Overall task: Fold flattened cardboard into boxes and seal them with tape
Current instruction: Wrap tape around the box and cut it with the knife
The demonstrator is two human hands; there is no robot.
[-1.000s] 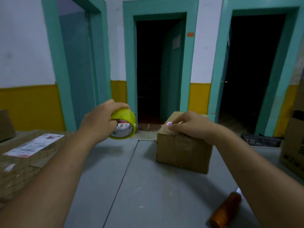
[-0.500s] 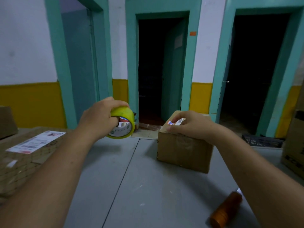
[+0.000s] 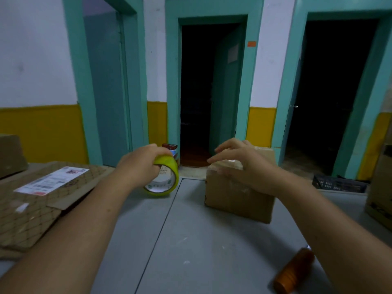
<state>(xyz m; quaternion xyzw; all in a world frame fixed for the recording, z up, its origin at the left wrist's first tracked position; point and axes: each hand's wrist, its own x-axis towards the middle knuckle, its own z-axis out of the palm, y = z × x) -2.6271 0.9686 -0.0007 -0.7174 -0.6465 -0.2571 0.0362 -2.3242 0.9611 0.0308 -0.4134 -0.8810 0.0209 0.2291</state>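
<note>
A small brown cardboard box (image 3: 237, 200) stands closed on the grey table (image 3: 191, 240), right of centre, with clear tape shining on its top edge. My right hand (image 3: 239, 164) hovers over the box's top left corner, fingers spread and relaxed, holding nothing. My left hand (image 3: 140, 164) grips a roll of yellow tape (image 3: 164, 179) from above, the roll low over the table to the left of the box.
Flattened patterned cardboard (image 3: 38, 202) with a white label lies at the table's left. An orange-brown cylinder (image 3: 293, 272) lies at the near right. A larger carton (image 3: 379, 187) stands at the right edge, another box (image 3: 10, 155) at far left. A dark crate (image 3: 339, 183) sits behind.
My left hand has lowered the tape roll towards the table. My right hand has lifted off the box top and spread its fingers.
</note>
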